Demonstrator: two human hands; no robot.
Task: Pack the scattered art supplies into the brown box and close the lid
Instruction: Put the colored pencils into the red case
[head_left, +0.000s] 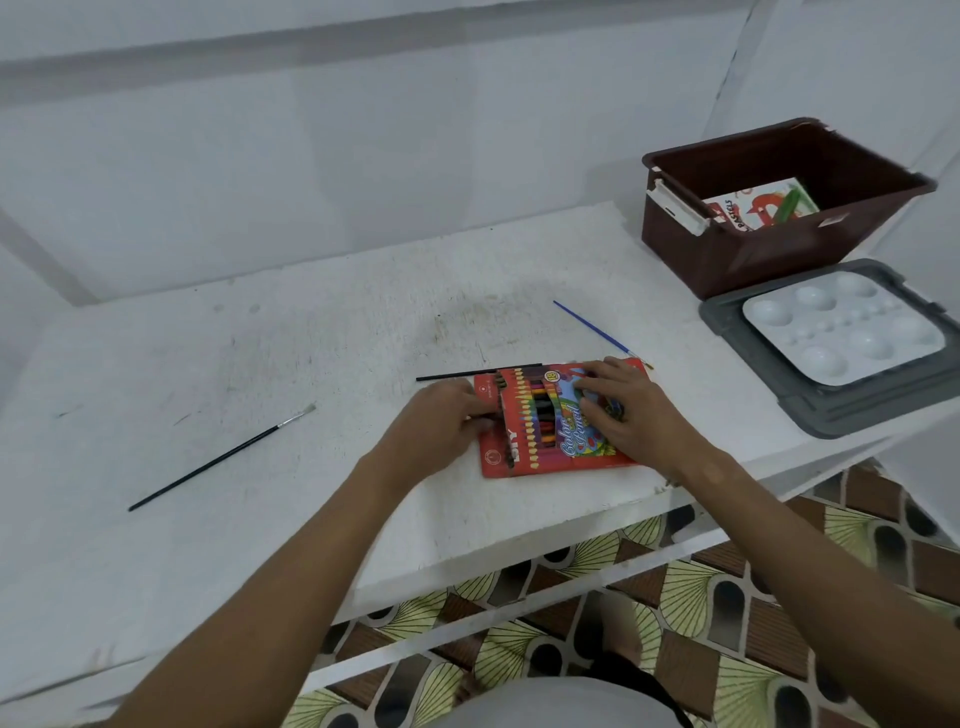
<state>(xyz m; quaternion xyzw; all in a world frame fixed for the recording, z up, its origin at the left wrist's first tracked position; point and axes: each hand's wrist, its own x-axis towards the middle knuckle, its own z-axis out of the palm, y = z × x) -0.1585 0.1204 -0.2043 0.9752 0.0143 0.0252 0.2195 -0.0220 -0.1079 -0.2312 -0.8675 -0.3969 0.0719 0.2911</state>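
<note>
Left hand (447, 421) seems to pinch a pencil at the red pencil box (550, 421); right hand (631, 408) presses flat; lifting could spill pencils onto the counter (311, 364)

Light is coming in soft and even, kind of cool and flat, nothing harsh anywhere. The white tabletop (260, 364) is looking bright without blowing out, and the hands (530, 415) are only throwing faint, mushy shadows under them. The palette (841, 332) is picking up a mild sheen, no real glare. Wide-angle lens is bending straight lines near the edges, so the wall seams and table edge are bowing. Everything's looking a bit soft, with compression smearing the fine print and the corners.
</note>
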